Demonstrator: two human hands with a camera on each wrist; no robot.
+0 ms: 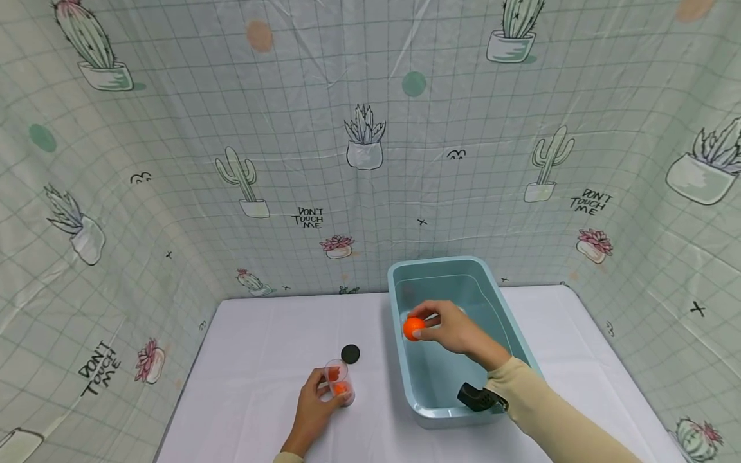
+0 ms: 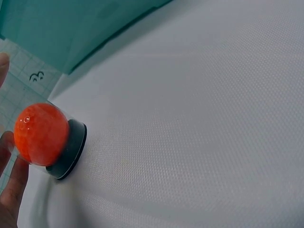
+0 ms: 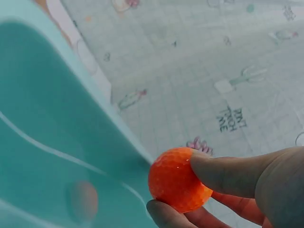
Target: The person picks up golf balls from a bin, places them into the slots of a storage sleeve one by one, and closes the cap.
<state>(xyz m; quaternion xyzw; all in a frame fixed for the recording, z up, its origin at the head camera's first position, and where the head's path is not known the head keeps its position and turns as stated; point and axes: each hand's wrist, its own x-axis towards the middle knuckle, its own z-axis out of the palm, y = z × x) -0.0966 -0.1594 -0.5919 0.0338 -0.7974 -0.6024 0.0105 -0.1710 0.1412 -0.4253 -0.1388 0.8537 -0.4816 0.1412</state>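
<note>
My right hand (image 1: 456, 329) pinches an orange golf ball (image 1: 413, 328) between thumb and fingers, over the left side of a light blue plastic bin (image 1: 410, 392). Dimples show on the ball (image 3: 178, 180) in the right wrist view. To the left of the bin, my left hand (image 1: 312, 406) grips a clear cylindrical container (image 1: 336, 370) standing on the table. Inside it, low down, lies another orange ball (image 2: 42, 134), just above the container's dark base (image 2: 69, 151). A round black lid (image 1: 350, 354) lies on the table behind the container.
A white cloth covers the table (image 1: 243, 360). Behind and at both sides hangs a grid-patterned curtain (image 1: 301, 154) printed with cacti. A black strap device (image 1: 482, 397) sits on my right wrist, close over the bin's near end.
</note>
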